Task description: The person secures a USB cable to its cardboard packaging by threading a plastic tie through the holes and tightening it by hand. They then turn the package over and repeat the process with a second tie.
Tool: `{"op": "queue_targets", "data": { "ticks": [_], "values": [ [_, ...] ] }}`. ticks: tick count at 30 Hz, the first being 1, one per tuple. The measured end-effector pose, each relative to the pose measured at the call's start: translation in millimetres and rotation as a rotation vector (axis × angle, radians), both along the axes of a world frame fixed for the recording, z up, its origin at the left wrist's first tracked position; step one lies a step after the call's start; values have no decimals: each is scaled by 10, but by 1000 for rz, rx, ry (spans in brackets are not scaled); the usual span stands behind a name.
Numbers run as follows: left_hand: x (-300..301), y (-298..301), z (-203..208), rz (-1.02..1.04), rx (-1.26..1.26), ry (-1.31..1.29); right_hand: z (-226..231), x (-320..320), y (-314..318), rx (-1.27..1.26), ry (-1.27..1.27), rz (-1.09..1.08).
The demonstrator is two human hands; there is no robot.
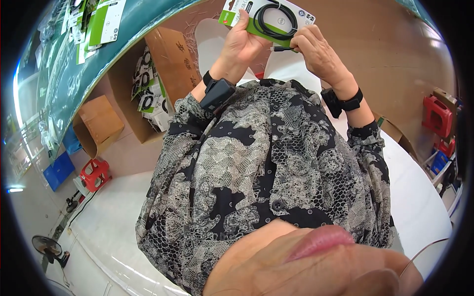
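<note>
A green-and-white backing card (238, 18) with a coiled black cable (275, 35) on it is held up at the top of the head view, tilted down to the right. My left hand (243, 43) grips the card's left part, thumb on its front and the other fingers behind. At the card's lower right, my right hand (316, 52) has its fingers closed on the cable beside the card's edge. A cable plug (280, 49) sticks out to the left from under those fingers. What the right fingertips pinch is partly hidden.
A green-covered table (133, 19) curves across the upper left, with several carded packs (106, 22) on it. Below stands an open cardboard box (173, 59) holding more carded cables (148, 93). Another box (101, 121) and a red stool (95, 173) are farther left; another red stool (436, 116) is at right.
</note>
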State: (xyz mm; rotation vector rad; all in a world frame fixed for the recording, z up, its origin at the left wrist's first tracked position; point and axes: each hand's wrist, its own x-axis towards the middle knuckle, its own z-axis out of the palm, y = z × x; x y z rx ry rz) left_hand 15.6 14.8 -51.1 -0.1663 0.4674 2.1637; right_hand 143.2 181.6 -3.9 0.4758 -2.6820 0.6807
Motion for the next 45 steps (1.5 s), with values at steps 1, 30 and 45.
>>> {"op": "queue_targets", "data": {
  "ticks": [1, 30, 45],
  "values": [
    [-12, 22, -26, 2, -3, -37, 9, -3, 2, 15, 0, 19],
    [297, 145, -62, -102, 26, 497, -75, -150, -34, 177, 291, -327],
    [372, 122, 43, -119, -35, 391, -429, -637, 215, 55, 610, 111]
  ]
}}
